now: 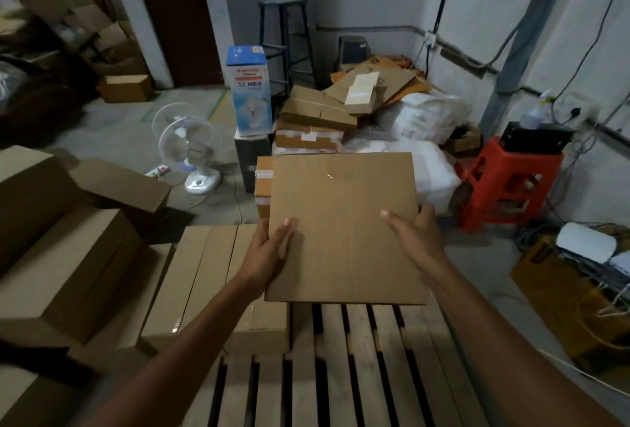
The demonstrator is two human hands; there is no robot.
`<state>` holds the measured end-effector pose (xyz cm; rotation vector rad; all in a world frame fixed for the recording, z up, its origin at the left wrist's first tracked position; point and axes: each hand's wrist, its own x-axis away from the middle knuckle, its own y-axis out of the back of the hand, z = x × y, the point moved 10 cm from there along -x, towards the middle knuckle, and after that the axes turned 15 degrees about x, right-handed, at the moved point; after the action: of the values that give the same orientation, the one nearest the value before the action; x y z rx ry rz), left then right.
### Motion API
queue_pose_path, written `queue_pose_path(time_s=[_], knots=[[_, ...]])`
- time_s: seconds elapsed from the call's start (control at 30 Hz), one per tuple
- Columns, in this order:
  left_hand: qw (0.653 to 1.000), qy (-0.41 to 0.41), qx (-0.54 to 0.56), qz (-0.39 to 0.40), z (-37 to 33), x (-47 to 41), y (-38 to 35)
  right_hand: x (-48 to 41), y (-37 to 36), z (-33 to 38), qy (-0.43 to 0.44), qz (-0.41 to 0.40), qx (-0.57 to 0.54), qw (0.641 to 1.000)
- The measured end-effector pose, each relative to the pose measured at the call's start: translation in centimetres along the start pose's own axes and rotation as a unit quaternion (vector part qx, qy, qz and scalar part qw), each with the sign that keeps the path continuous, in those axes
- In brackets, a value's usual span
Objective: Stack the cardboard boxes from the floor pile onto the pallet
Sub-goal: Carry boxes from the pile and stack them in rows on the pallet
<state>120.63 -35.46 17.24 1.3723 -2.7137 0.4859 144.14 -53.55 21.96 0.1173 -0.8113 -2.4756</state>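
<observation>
Mid-frame, the left hand (269,253) and right hand (414,239) each keep a curled grip on a cardboard box (344,229) above the pallet (358,358).

A single wide-angle view sits at the person's head, facing forward and steeply down along both forearms. The wooden pallet (361,341) fills the near bottom edge. The held cardboard box (344,229) sits close at centre. The far wall corner with a dark stool (283,3) lies small at the top.
</observation>
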Motion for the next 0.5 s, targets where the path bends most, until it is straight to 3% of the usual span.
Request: queue_pose_path(time_s=[0.07, 0.13, 0.2, 0.27, 0.4, 0.5], knots=[[0.999, 0.039, 0.029, -0.005, 1.7, -2.1, 1.4, -1.1, -1.7, -0.8, 0.033, -0.003, 0.011, 0.999], [0.986, 0.134, 0.097, -0.021, 4.0, -4.7, 3.3, -2.2, -3.4, -2.1, 0.061, 0.001, 0.029, 0.998], [0.952, 0.254, 0.170, -0.014, 6.7, -7.1, 4.7, -3.4, -5.0, -3.9, 0.098, 0.010, 0.052, 0.994], [0.924, 0.339, 0.173, 0.030, 8.4, -8.7, 4.6, -4.5, -7.0, -6.3, 0.133, 0.035, 0.077, 0.988], [0.920, 0.379, 0.092, 0.043, 12.8, -12.2, 4.0, -6.1, -12.0, -13.5, 0.136, 0.108, 0.095, 0.980], [0.934, 0.355, 0.031, 0.033, 17.8, -14.9, 4.1, -8.0, -15.4, -19.7, 0.021, 0.174, -0.005, 0.985]])
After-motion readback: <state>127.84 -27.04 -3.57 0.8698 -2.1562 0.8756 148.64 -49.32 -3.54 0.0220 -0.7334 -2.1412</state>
